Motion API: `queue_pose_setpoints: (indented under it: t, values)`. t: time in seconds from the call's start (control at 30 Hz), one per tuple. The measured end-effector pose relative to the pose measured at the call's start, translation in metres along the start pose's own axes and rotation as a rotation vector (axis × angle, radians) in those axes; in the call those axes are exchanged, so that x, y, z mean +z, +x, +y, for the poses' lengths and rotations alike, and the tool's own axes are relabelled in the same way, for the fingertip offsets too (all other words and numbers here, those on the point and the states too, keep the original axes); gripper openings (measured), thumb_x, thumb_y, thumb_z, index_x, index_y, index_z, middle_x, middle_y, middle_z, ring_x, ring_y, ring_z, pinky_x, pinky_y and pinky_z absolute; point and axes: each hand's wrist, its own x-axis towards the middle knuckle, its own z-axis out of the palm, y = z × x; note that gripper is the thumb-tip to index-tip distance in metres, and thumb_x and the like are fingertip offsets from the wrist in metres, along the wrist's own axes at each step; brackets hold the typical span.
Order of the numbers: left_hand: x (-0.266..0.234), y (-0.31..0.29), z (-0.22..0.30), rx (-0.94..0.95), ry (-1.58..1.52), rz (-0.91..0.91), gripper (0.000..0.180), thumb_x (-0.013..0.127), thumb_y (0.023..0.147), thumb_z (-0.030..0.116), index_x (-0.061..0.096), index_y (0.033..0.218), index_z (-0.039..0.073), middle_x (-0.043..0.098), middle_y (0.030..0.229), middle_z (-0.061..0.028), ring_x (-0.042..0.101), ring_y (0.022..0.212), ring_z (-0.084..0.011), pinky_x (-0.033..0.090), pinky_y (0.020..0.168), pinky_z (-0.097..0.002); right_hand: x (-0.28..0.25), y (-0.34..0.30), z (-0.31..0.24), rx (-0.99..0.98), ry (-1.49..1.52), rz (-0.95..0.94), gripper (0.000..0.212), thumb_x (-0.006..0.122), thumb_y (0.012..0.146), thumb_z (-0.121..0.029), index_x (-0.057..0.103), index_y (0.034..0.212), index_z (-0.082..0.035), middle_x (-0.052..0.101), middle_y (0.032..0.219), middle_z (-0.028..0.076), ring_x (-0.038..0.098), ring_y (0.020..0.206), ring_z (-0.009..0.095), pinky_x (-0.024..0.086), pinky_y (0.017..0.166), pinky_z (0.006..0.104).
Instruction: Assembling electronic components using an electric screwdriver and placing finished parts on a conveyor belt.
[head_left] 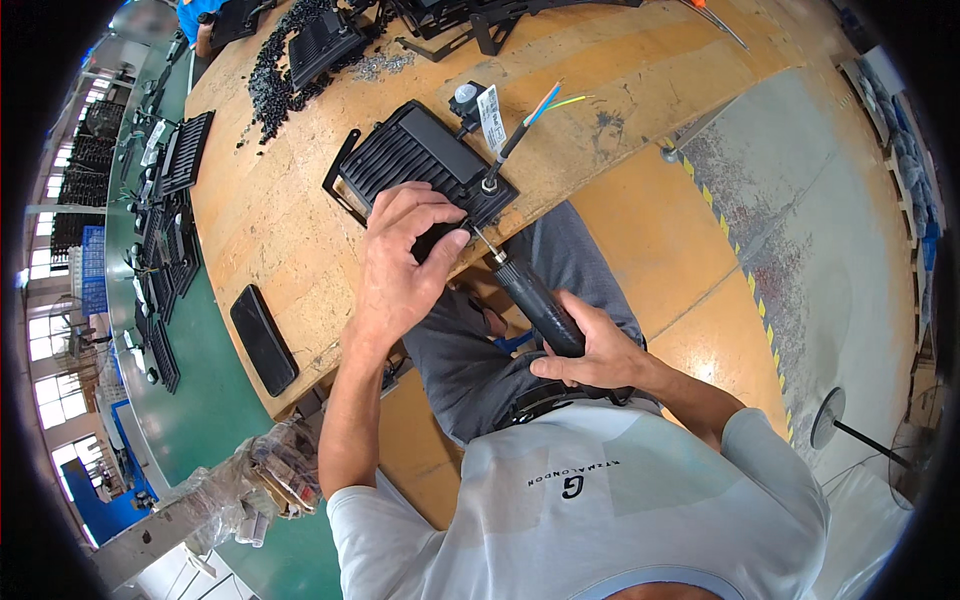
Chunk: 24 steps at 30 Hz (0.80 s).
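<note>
A black finned floodlight (415, 155) lies on the wooden workbench near its front edge. Attached to it are a bracket (343, 180), a small sensor with a white dome (466, 95), and a cable (515, 138) with bare coloured wire ends. My left hand (400, 255) rests on the floodlight's near side, thumb and forefinger pinched at its edge; what sits between them is too small to make out. My right hand (595, 350) is wrapped round a black electric screwdriver (535, 298). Its bit points at the floodlight's near edge, close to my left fingertips.
A phone (264, 340) lies on the bench at left. Small black parts (270, 100) are heaped at the back, beside another black housing (325, 48). A green conveyor (215, 390) on the left carries more floodlights (186, 150). A person's hand (204, 38) shows at top left.
</note>
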Motion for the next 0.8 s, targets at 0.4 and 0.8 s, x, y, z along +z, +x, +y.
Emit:
queue_pose_setpoints:
  t: [0.4, 0.8]
  values:
    - [0.04, -0.024, 0.021, -0.062, 0.335, 0.404, 0.014, 0.08, 0.075, 0.002, 0.075, 0.088, 0.003, 0.067, 0.088, -0.0085, 0.058, 0.082, -0.026, 0.045, 0.076, -0.0377, 0.003, 0.004, 0.01, -0.037, -0.011, -0.015, 0.06, 0.082, 0.086, -0.03, 0.048, 0.126, 0.0, 0.058, 0.073, 0.001, 0.058, 0.056, 0.008, 0.047, 0.051, 0.0256]
    - [0.03, -0.013, 0.026, 0.176, 0.428, 0.197, 0.017, 0.075, 0.078, -0.003, 0.07, 0.094, -0.002, 0.062, 0.094, -0.0105, 0.059, 0.079, -0.0283, 0.05, 0.069, -0.0387, 0.005, -0.003, 0.018, -0.056, 0.118, -0.031, 0.065, 0.08, 0.088, -0.021, 0.041, 0.136, 0.002, 0.055, 0.073, 0.0, 0.055, 0.053, 0.007, 0.046, 0.048, 0.0254]
